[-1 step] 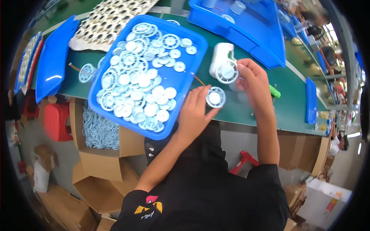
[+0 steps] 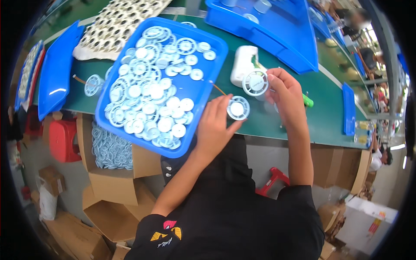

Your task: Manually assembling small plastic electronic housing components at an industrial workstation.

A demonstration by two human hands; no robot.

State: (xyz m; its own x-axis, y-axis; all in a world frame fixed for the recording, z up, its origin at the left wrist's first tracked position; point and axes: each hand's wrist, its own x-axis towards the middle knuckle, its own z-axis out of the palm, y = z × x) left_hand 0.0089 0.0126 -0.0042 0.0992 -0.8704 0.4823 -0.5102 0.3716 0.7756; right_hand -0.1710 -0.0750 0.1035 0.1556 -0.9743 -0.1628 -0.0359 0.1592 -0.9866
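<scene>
My left hand [image 2: 215, 125] holds a round white plastic disc [image 2: 238, 108] by its edge, just above the green table [image 2: 303, 125]. Up and to the right, my right hand [image 2: 286, 93] pinches a second white spoked disc [image 2: 255, 82] in front of a white block [image 2: 242, 63]. A blue tray [image 2: 203, 86] heaped with several similar white discs lies directly left of my left hand. A thin brown stick [image 2: 218, 89] lies at the tray's right edge.
A large blue bin [image 2: 277, 34] stands at the back right. A patterned perforated sheet [image 2: 117, 26] and blue lids [image 2: 56, 73] lie at the left. Open cardboard boxes [image 2: 112, 173] with pale rings sit below the table edge. A green item [image 2: 307, 101] lies behind my right wrist.
</scene>
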